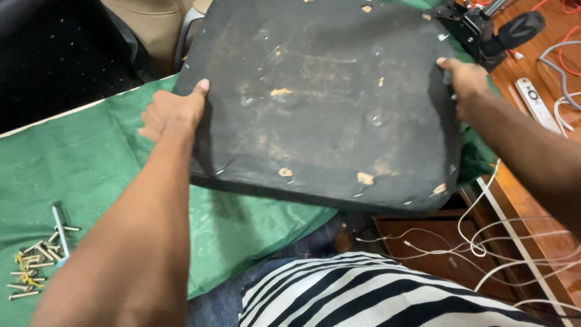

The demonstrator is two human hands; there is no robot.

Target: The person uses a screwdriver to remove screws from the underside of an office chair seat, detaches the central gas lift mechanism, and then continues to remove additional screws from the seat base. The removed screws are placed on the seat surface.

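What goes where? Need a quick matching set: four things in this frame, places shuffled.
Things:
1. black seat pad
2. pile of screws
3. white remote
4. white cables

Places:
A. lower right, over the wooden frame
B. far right, on the wooden surface
C. centre, held at both side edges by the left hand and right hand
D. lower left, on the green cloth

Pairs: 1-C, 2-D, 3-B, 4-A

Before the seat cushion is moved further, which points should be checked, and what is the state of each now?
1. Left hand grips the black seat cushion at its edge: ok.
2. Right hand grips the opposite edge: ok.
3. Screws on the green cloth lie apart from the cushion: ok.
4. White cables hang close under the cushion's right corner: not ok.
5. Cushion's hidden side free of parts: cannot tell.
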